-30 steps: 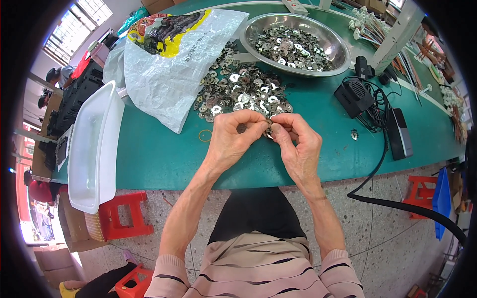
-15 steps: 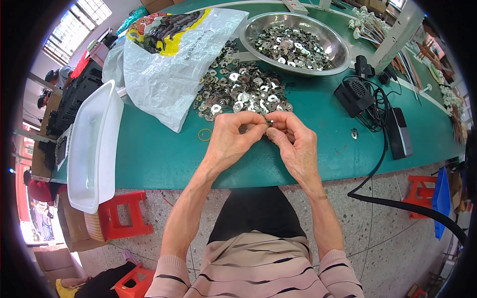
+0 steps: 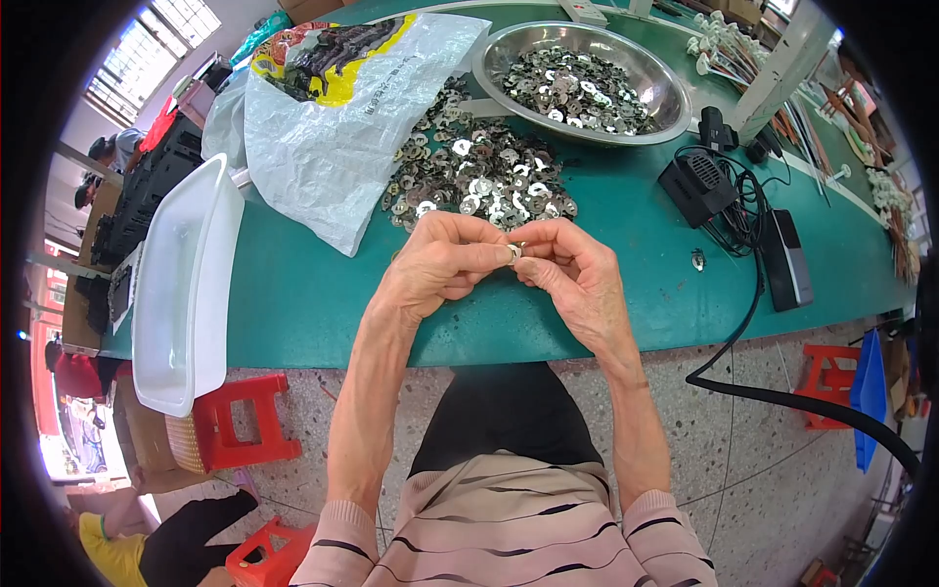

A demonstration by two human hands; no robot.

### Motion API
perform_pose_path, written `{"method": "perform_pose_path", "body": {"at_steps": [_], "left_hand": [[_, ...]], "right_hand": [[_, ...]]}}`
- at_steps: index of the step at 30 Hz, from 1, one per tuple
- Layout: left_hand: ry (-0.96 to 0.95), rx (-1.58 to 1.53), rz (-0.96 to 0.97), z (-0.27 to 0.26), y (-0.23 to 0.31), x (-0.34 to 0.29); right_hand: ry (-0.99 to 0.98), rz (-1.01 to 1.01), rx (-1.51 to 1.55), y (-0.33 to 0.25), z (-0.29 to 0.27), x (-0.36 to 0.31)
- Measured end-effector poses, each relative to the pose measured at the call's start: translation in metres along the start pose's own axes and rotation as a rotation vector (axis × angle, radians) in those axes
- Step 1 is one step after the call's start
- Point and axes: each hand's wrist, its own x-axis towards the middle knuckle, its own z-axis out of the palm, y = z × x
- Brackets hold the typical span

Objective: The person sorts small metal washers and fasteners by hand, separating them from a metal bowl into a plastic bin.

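Note:
Between my fingertips, above the front part of the green table, is a small shiny round metal piece. My left hand pinches it with thumb and forefinger. From the other side, the thumb and forefinger of my right hand close on its edge. Fingers cover most of the piece. Just beyond my hands lies a heap of small ring-like metal pieces. Behind the heap, a wide steel bowl holds many more such pieces. One loose metal piece rests on the table to the right.
A white plastic sack lies left of the heap. At the table's left edge stands a white tub. A black adapter with coiled cables sits at right, its thick black hose hanging over the edge. Red stools and a seated person are lower left.
Both hands have shifted slightly left, and the left wrist has turned. The metal piece now shows between my fingertips. At lower left, the seated person has leaned further into view.

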Motion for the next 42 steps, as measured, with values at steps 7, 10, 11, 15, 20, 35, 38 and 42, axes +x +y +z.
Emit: {"method": "perform_pose_path", "body": {"at_steps": [7, 10, 11, 15, 20, 35, 38, 42], "left_hand": [[0.061, 0.044, 0.047, 0.0062, -0.0012, -0.0017], [0.065, 0.063, 0.065, 0.0072, -0.0014, -0.0024], [0.065, 0.064, 0.063, 0.0066, -0.0021, -0.0023], [0.059, 0.060, 0.075, 0.0067, -0.0027, -0.0030], [0.077, 0.130, 0.120, 0.0074, -0.0051, -0.0010], [0.092, 0.154, 0.109, 0.0073, -0.0023, -0.0024], [0.081, 0.140, 0.102, 0.0078, -0.0026, -0.0023], [0.054, 0.123, 0.099, 0.0077, -0.0040, -0.0009]], "right_hand": [[0.043, 0.039, 0.009, 0.0001, -0.0016, -0.0020], [0.045, 0.051, 0.021, -0.0002, -0.0015, -0.0020], [0.042, 0.059, 0.028, -0.0005, -0.0015, -0.0021], [0.042, 0.057, 0.025, -0.0011, -0.0018, -0.0022], [0.047, 0.075, 0.057, -0.0029, -0.0040, -0.0028], [0.020, 0.075, 0.036, -0.0065, -0.0040, -0.0036], [0.000, 0.073, 0.084, -0.0048, -0.0046, -0.0021], [0.000, 0.067, 0.079, -0.0019, -0.0049, -0.0016]]}}
